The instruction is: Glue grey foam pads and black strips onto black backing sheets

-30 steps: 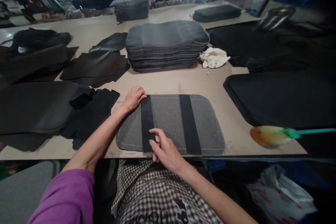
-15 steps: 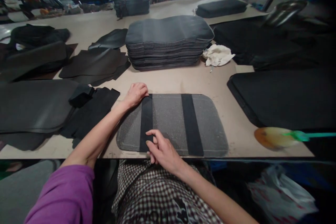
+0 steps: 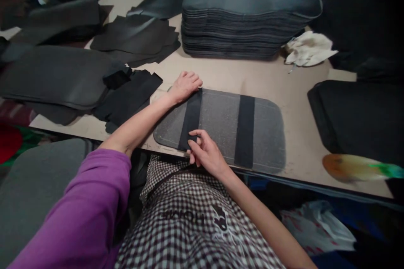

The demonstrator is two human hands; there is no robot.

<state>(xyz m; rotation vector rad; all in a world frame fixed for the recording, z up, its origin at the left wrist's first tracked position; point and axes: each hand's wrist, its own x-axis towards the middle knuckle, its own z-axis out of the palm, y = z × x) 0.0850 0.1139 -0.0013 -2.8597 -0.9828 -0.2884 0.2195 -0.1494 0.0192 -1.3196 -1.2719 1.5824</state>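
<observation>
A grey rounded panel lies at the table's front edge, crossed by two black strips, the left strip and the right strip. At the far end of the left strip, my left hand has its bent fingers together on the strip and the panel's edge. Its fingertips are partly hidden. Near the strip's other end is my right hand, thumb and index finger slightly apart over the black material, the other fingers curled by the table edge.
A tall stack of dark panels stands behind, beside a crumpled white cloth. Dark sheets and black scraps lie left. At right are more black panels and an amber brush-like object with a green end, blurred.
The view has tilted downward and turned, so the table appears higher and slanted. Both hands keep about the same places at the left strip's two ends.
</observation>
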